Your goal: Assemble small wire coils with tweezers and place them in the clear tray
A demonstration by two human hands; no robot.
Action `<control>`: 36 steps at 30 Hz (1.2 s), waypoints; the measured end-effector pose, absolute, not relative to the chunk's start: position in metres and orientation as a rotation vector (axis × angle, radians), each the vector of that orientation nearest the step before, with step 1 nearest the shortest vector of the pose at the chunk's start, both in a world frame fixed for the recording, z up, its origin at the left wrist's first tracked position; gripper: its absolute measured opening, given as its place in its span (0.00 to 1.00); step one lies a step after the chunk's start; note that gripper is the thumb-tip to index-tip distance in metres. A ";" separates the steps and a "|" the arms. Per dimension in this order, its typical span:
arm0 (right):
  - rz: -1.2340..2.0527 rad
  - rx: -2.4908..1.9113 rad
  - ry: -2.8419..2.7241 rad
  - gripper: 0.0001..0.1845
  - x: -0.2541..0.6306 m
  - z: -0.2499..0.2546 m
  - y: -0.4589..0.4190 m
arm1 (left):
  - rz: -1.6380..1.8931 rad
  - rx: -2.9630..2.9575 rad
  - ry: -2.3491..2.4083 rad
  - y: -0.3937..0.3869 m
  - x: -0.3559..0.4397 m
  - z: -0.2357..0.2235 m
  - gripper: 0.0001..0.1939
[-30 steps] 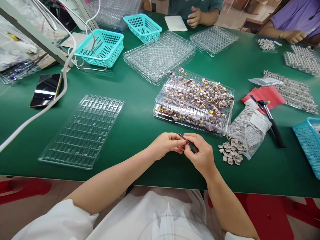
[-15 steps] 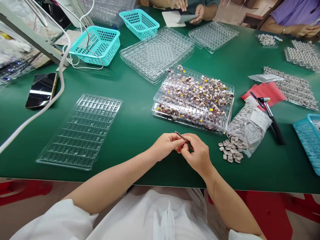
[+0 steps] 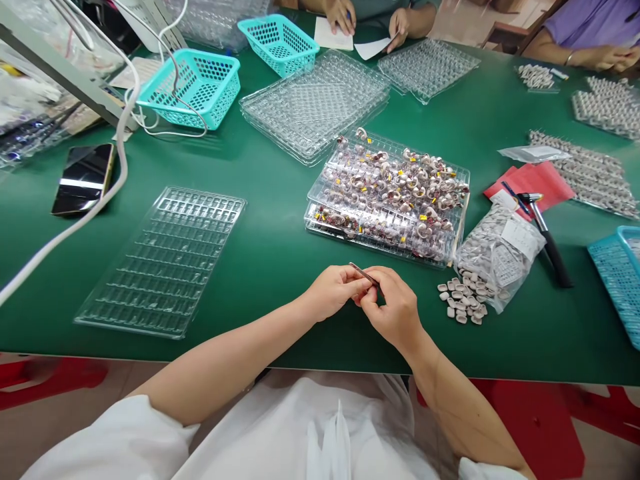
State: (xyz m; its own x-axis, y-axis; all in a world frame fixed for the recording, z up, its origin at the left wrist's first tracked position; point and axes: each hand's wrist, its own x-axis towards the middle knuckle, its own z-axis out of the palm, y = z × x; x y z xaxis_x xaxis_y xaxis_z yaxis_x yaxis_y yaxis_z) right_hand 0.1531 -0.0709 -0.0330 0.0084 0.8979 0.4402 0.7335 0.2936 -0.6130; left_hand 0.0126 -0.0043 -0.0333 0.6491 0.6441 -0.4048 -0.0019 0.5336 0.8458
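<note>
My hands meet over the near part of the green table, in front of the parts tray. In my right hand (image 3: 395, 307) is a thin dark tool (image 3: 363, 274) that looks like tweezers; its tip points up and left. My left hand (image 3: 333, 292) is closed in a pinch against the right fingertips, and whatever it holds is hidden by the fingers. Beyond them, stacked clear trays (image 3: 385, 200) carry many small whitish parts with reddish wires and yellow tabs. To the right, small beige caps (image 3: 463, 300) lie loose at the mouth of a clear bag (image 3: 500, 250).
An unfilled clear tray (image 3: 165, 260) and a phone (image 3: 83, 180) lie left. Turquoise baskets (image 3: 195, 110) and stacked clear trays (image 3: 315, 103) stand behind. A black-handled hammer (image 3: 550, 247) and red packets (image 3: 543, 183) lie right. Across the table, a co-worker's hands (image 3: 399, 30) hold paper.
My hands have stayed almost still, fingertips together round the thin tool. Across the table, the co-worker's hands have moved apart, separating two pieces of paper.
</note>
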 end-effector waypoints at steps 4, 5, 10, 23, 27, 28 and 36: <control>0.233 -1.475 -1.756 0.16 0.152 -0.031 -0.071 | 0.435 0.943 0.773 -0.004 0.013 -0.034 0.16; 0.231 -1.473 -1.755 0.16 0.152 -0.031 -0.070 | 0.438 0.938 0.769 -0.004 0.013 -0.035 0.16; 0.293 -1.470 -1.722 0.16 0.153 -0.030 -0.071 | 0.454 0.888 0.751 -0.006 0.012 -0.037 0.18; 0.679 -1.457 -1.553 0.14 0.168 -0.011 -0.071 | 0.427 0.763 0.636 0.001 0.007 -0.026 0.17; 0.714 -1.429 -1.522 0.14 0.168 -0.010 -0.072 | 0.421 0.783 0.648 0.002 0.006 -0.026 0.16; 0.722 -1.424 -1.520 0.14 0.169 -0.010 -0.072 | 0.419 0.788 0.654 0.002 0.006 -0.026 0.16; 0.716 -1.447 -1.508 0.13 0.169 -0.011 -0.072 | 0.434 0.864 0.695 0.003 0.006 -0.022 0.17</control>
